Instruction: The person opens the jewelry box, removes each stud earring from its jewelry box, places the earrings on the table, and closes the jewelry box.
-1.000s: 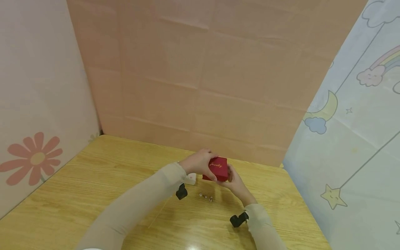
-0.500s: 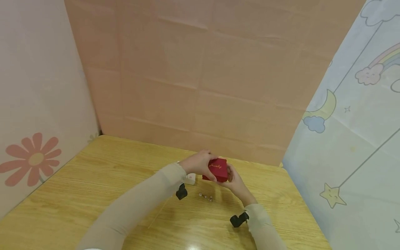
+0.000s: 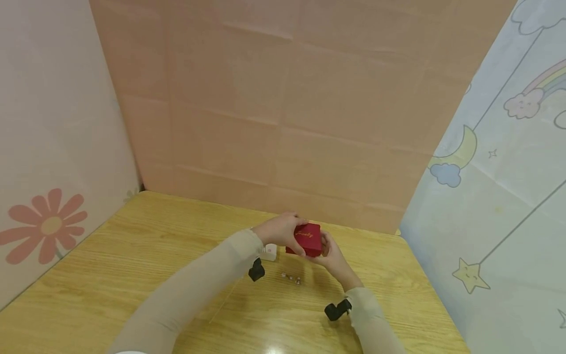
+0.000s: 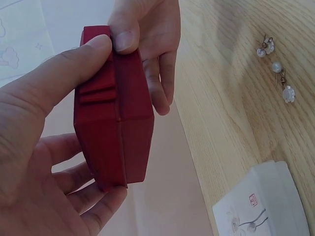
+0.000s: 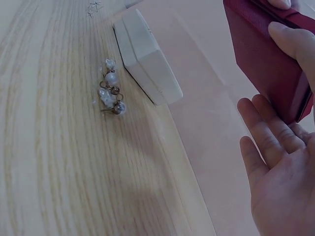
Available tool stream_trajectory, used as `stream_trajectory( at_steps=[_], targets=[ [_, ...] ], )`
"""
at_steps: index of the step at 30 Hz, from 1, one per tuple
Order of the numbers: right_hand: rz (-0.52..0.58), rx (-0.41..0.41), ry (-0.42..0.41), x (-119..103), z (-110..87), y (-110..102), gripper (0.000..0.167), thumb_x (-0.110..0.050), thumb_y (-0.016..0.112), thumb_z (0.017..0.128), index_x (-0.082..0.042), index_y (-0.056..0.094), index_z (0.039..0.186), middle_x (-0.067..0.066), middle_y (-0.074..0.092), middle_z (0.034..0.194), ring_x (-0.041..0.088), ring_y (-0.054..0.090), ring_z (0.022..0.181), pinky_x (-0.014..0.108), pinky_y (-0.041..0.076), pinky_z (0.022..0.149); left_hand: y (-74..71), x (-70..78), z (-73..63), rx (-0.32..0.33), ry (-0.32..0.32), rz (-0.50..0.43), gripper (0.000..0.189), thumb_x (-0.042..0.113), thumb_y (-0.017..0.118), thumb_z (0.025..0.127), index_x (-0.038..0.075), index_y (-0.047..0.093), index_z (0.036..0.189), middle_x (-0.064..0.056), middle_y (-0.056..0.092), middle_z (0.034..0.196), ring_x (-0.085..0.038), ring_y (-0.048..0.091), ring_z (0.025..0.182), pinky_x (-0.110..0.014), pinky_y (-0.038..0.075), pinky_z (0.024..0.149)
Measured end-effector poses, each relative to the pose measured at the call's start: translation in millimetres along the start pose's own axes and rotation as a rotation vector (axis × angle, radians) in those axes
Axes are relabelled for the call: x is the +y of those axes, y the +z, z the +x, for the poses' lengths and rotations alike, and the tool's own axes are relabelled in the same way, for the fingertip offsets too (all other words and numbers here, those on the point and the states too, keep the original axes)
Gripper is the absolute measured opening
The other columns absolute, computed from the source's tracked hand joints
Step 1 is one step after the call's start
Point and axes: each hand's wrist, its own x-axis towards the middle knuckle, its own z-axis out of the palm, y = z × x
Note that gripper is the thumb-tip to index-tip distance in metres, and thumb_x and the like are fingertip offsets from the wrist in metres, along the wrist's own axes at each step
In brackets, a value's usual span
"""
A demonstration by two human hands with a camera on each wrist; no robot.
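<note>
A red jewelry box [image 3: 311, 237] with gold lettering is held tilted above the table by both hands, its lid closed. My left hand [image 3: 278, 230] grips the lid, thumb over its ribbon bow [image 4: 97, 94], with the fingers on the opposite side. My right hand [image 3: 333, 260] holds the box at the right, its thumb on the lower part in the left wrist view and several fingers spread beneath. A pair of earrings [image 4: 276, 67] with pearls and clear beads lies on the wood below. Whatever is inside the box is hidden.
Left of the red box stands a small white box [image 3: 269, 252] with a printed flower design. Small star-shaped pieces [image 5: 92, 8] lie farther off on the table in the right wrist view. A peach backdrop [image 3: 274, 123] rises behind the table's back edge.
</note>
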Motion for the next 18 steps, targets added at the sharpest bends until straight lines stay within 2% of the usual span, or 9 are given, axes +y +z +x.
stream_trajectory(
  at_steps=[11,18],
  targets=[
    [-0.004,-0.005,0.015,-1.0,3.4,0.4,0.074,0.000,0.073,0.082,0.001,0.030,0.143,0.021,0.046,0.138,0.001,0.053,0.113,0.019,0.047,0.092,-2.0,-1.7,-0.3,0.007,0.010,-0.013,0.088,0.043,0.087,0.067,0.013,0.051,0.140,0.000,0.055,0.122,-0.014,0.053,0.105,-0.029,0.050,0.088],
    [0.001,-0.005,0.004,0.0,3.8,0.7,0.074,0.001,0.073,0.081,0.002,0.030,0.142,0.022,0.046,0.138,0.002,0.053,0.113,0.018,0.046,0.093,-0.6,-3.2,-0.2,0.010,0.012,0.003,0.088,0.044,0.087,0.067,0.014,0.050,0.141,0.000,0.055,0.123,-0.015,0.053,0.106,-0.030,0.050,0.088]
  ],
)
